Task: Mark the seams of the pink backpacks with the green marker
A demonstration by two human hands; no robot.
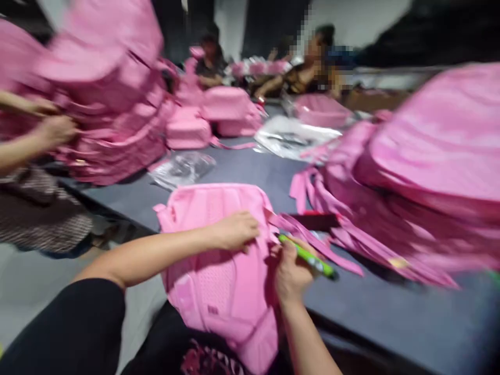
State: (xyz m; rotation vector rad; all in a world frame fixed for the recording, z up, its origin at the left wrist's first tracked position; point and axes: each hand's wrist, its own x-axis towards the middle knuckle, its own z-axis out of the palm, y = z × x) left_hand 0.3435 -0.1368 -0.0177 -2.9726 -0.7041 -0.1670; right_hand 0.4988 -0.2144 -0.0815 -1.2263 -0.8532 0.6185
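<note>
A pink backpack leans from my lap against the table edge, its padded straps facing up. My left hand reaches across it with curled fingers, gripping the bag near its right upper side. At the bag's right edge my right hand is closed around a bright green pen-shaped tool with a dark end. The tool's exact kind is blurred. A loose pink strap trails from the bag's side onto the table, just beyond my right hand.
Large pink backpacks are stacked at left and right. Clear plastic bags and smaller pink bags lie farther back on the grey table. A co-worker's hands touch the left stack; other people sit behind.
</note>
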